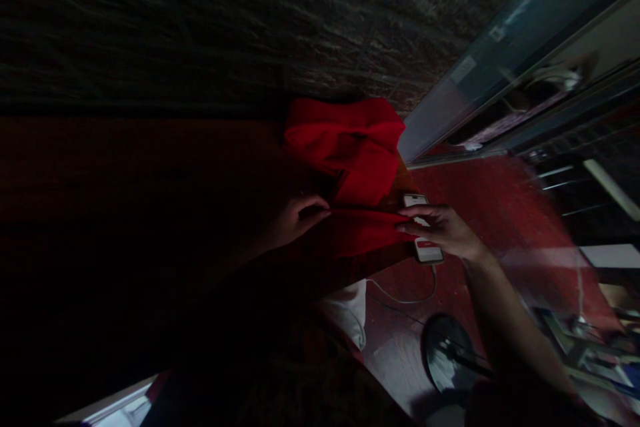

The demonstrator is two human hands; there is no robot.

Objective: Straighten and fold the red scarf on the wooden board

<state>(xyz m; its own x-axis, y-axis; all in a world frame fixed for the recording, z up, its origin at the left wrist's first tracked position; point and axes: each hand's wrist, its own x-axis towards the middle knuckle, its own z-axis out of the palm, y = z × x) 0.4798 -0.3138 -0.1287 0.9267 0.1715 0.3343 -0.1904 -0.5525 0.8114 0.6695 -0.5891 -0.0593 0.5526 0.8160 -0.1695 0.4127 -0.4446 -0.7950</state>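
A red cloth (350,147) lies bunched on a dark red surface in dim light, with a flat folded part (360,230) stretched between my hands. My left hand (295,219) pinches the left edge of that flat part, fingers curled. At the cloth's right edge, my right hand (443,230) rests with fingers together, gripping the fabric. A white phone (423,227) with a lit screen lies partly under my right hand, a cable trailing from it.
A rough dark wall (225,20) fills the top. A glass-fronted frame (500,60) runs to the right. A round dark stand base (447,353) sits on the red floor (500,207). White cloth (350,310) hangs below. Clutter lies at the far right.
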